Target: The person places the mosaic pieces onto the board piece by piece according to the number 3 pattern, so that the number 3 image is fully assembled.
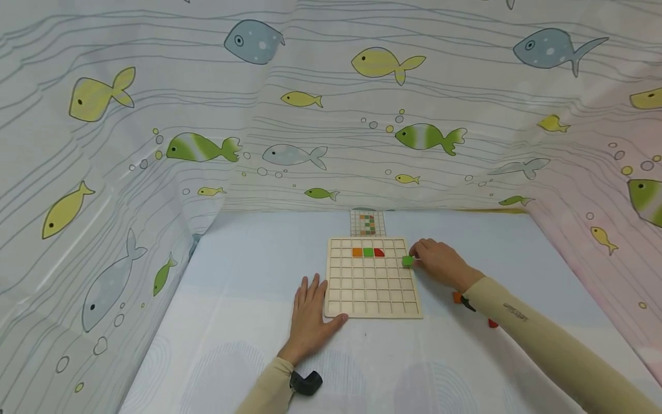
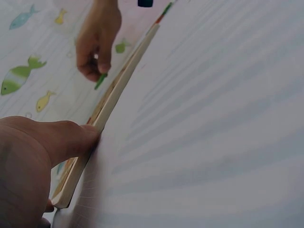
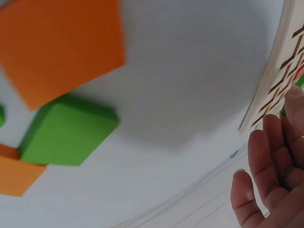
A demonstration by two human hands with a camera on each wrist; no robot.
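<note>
A wooden grid board (image 1: 372,295) lies flat on the table. One row near its far edge holds an orange square tile (image 1: 357,252), a green square tile (image 1: 368,252) and a red tile with one rounded corner (image 1: 379,252). Over the board's right side, my right hand (image 1: 442,263) pinches another green tile (image 1: 407,261) between thumb and finger, raised above the grid in the left wrist view. My left hand (image 1: 312,322) rests at the near left corner, fingers extended along the left side, thumb (image 2: 78,140) touching the near edge.
Behind the board a small card (image 1: 368,223) shows a grid with coloured squares. Loose orange (image 3: 61,42) and green (image 3: 71,130) pieces lie to the right under my right forearm, with a red piece (image 1: 493,323) nearby. A fish-print sheet (image 1: 331,115) hangs around the table.
</note>
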